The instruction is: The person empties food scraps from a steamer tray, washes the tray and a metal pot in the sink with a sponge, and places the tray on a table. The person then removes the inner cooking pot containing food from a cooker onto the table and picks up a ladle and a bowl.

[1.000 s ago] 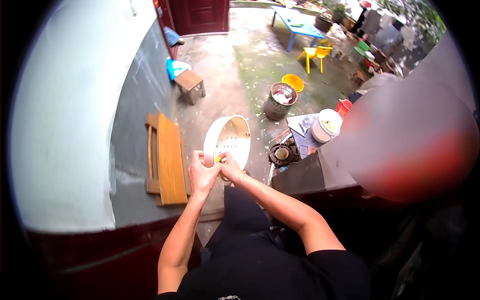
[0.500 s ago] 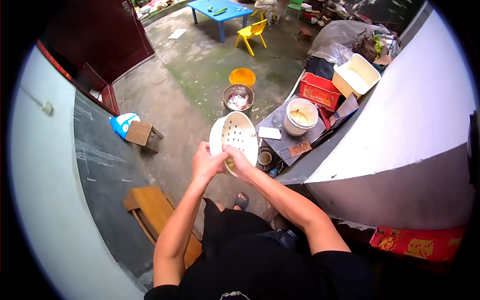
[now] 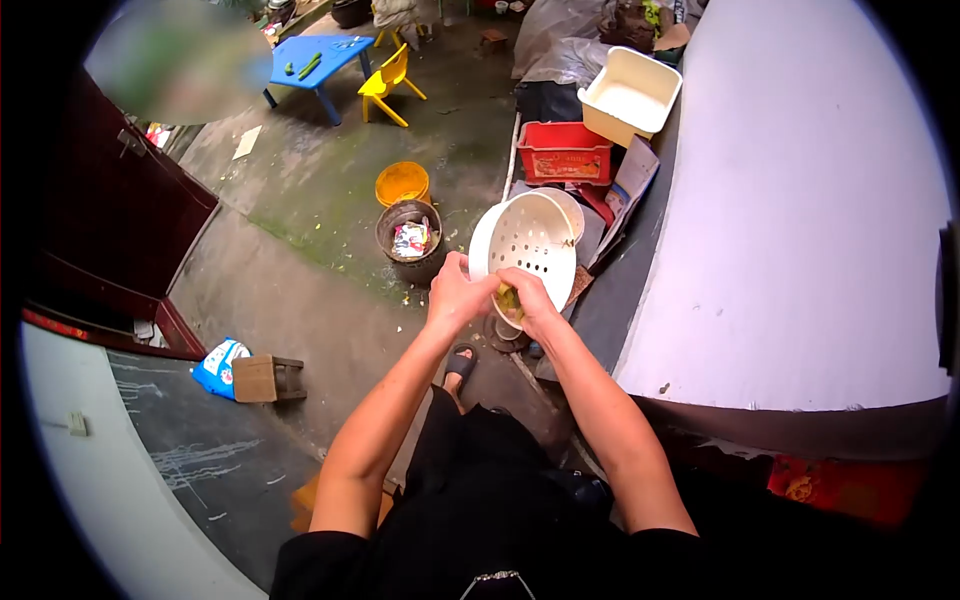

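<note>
A white colander with round drain holes is held out in front of me, tipped so its inside faces me. My left hand is closed on its near left rim. My right hand grips the near side, its fingers over the rim and partly inside. Yellow-green pieces lie low in the colander beside the right hand; their kind is too small to make out. Behind the colander, a white bucket is partly hidden.
On the floor ahead stand a dark metal bucket with wrappers inside and an orange bucket. To the right are a red crate and a cream basin. A wooden stool sits left. Farther off are a blue table and yellow chair.
My view has swung right and I have moved forward. The colander, still in both hands, now covers much of the white bucket and the small table beside it.
</note>
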Motion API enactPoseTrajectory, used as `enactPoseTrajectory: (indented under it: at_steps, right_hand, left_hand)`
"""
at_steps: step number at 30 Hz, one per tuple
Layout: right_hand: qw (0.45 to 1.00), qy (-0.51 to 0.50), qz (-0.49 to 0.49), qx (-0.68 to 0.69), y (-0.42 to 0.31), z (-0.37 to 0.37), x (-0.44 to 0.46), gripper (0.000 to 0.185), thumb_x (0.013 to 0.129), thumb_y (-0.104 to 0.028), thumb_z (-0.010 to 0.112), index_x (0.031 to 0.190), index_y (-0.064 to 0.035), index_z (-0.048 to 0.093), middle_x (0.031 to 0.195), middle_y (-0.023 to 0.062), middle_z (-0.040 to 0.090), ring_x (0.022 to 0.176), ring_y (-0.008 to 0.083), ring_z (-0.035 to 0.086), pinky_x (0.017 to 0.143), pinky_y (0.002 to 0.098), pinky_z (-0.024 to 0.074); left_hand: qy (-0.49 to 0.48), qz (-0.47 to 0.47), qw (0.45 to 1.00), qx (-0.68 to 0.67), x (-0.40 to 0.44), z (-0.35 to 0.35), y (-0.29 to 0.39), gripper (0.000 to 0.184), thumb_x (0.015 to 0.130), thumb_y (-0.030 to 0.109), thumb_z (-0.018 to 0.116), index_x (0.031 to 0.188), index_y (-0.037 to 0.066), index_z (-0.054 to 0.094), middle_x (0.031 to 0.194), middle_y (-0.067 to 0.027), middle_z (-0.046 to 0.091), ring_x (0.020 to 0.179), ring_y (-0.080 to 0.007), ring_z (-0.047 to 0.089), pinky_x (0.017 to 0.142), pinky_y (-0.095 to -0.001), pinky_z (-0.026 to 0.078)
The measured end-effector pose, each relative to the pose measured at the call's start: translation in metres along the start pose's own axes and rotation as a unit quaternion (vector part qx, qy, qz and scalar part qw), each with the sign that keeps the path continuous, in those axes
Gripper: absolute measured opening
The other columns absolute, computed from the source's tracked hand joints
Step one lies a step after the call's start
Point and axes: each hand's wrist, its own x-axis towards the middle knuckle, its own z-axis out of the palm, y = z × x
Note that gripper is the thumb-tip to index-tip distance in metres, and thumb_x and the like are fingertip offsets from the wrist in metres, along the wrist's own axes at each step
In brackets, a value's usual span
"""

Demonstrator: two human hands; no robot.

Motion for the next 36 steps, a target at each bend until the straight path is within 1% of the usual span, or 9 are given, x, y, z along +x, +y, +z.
enactPoseTrajectory:
  at_steps: [2, 6, 7, 12, 14, 19, 23, 28, 36]
  right_hand:
    - [0.997, 0.066, 0.040, 0.033, -0.015, 0.006, 0.013, 0.018, 0.087, -0.026, 0.054, 0.094, -0.0107, 0.059, 0.080, 0.0046, 0.062, 0.070, 0.0171, 0.060, 0.058, 0.0274, 0.0434]
    - [0.991, 0.099, 0.075, 0.042, -0.036, 0.006, 0.051, 0.020, 0.088, -0.026, 0.055, 0.086, -0.0065, 0.060, 0.073, 0.0040, 0.062, 0.056, 0.0120, 0.057, 0.038, 0.0211, 0.0343]
    - [0.994, 0.076, 0.053, -0.057, -0.038, 0.005, 0.063, 0.022, 0.087, -0.030, 0.055, 0.091, -0.0093, 0.060, 0.081, 0.0023, 0.062, 0.074, 0.0159, 0.060, 0.060, 0.0290, 0.0425]
    - [0.956, -0.030, -0.119, -0.266, -0.047, -0.010, 0.118, 0.022, 0.086, -0.022, 0.058, 0.096, -0.0032, 0.065, 0.089, 0.0040, 0.062, 0.083, 0.0122, 0.057, 0.067, 0.0278, 0.0451]
    - [0.991, -0.029, 0.018, -0.130, -0.079, 0.005, 0.119, 0.022, 0.087, -0.021, 0.058, 0.099, -0.0036, 0.066, 0.093, 0.0037, 0.063, 0.084, 0.0109, 0.056, 0.069, 0.0269, 0.0447]
    - [0.983, -0.082, 0.076, -0.144, -0.116, 0.005, 0.128, 0.027, 0.085, -0.025, 0.065, 0.104, -0.0056, 0.063, 0.097, 0.0011, 0.062, 0.086, 0.0101, 0.055, 0.073, 0.0242, 0.0429]
    - [0.926, -0.104, -0.035, -0.361, -0.126, -0.019, 0.147, 0.035, 0.068, -0.012, 0.079, 0.099, -0.0099, 0.063, 0.092, 0.0000, 0.062, 0.084, 0.0097, 0.055, 0.076, 0.0227, 0.0422]
    - [0.997, -0.007, -0.018, -0.080, -0.147, -0.059, 0.157, 0.027, 0.076, 0.000, 0.071, 0.100, -0.0046, 0.059, 0.091, 0.0083, 0.063, 0.070, 0.0093, 0.058, 0.048, 0.0180, 0.0432]
    - [0.942, 0.279, -0.174, 0.070, -0.131, -0.141, 0.214, 0.026, 0.078, -0.005, 0.066, 0.103, -0.0084, 0.060, 0.088, 0.0044, 0.062, 0.079, 0.0129, 0.059, 0.062, 0.0257, 0.0495]
  left_hand:
    - [-0.025, 0.021, 0.999, -0.004, 0.034, 0.003, -0.005, 0.041, 0.069, 0.014, 0.069, 0.100, -0.005, 0.051, 0.081, -0.0101, 0.057, 0.060, -0.0175, 0.062, 0.048, -0.0278, 0.055]
    - [-0.089, -0.031, 0.994, -0.063, 0.089, -0.003, -0.006, 0.038, 0.070, 0.012, 0.068, 0.097, -0.003, 0.047, 0.088, -0.0131, 0.057, 0.060, -0.0224, 0.065, 0.047, -0.0315, 0.057]
    - [-0.079, -0.060, 0.994, -0.055, 0.097, -0.005, -0.002, 0.050, 0.062, 0.031, 0.072, 0.095, -0.002, 0.054, 0.090, -0.0199, 0.066, 0.077, -0.0256, 0.067, 0.068, -0.0353, 0.054]
    - [-0.118, -0.129, 0.982, -0.074, 0.152, -0.015, 0.019, 0.048, 0.067, 0.024, 0.071, 0.097, -0.006, 0.050, 0.091, -0.0183, 0.063, 0.069, -0.0264, 0.067, 0.051, -0.0334, 0.056]
    - [-0.143, -0.158, 0.971, -0.106, 0.176, -0.011, 0.013, 0.047, 0.069, 0.023, 0.069, 0.099, -0.008, 0.049, 0.090, -0.0181, 0.061, 0.065, -0.0276, 0.067, 0.048, -0.0325, 0.056]
    - [-0.240, -0.200, 0.937, -0.157, 0.224, -0.006, 0.013, 0.027, 0.077, 0.013, 0.056, 0.091, -0.010, 0.054, 0.074, -0.0216, 0.060, 0.057, -0.0317, 0.066, 0.051, -0.0335, 0.060]
    - [-0.264, -0.227, 0.921, -0.175, 0.250, 0.006, 0.022, 0.031, 0.077, 0.013, 0.055, 0.095, -0.012, 0.053, 0.076, -0.0269, 0.062, 0.063, -0.0351, 0.067, 0.054, -0.0328, 0.060]
    - [-0.243, -0.228, 0.918, -0.215, 0.281, 0.027, 0.011, 0.034, 0.075, 0.010, 0.058, 0.098, -0.012, 0.046, 0.082, -0.0237, 0.060, 0.062, -0.0321, 0.067, 0.050, -0.0327, 0.060]
    - [-0.097, -0.167, 0.961, -0.197, 0.315, 0.022, -0.008, 0.030, 0.077, 0.005, 0.057, 0.100, -0.002, 0.038, 0.089, -0.0161, 0.057, 0.070, -0.0273, 0.066, 0.057, -0.0346, 0.061]
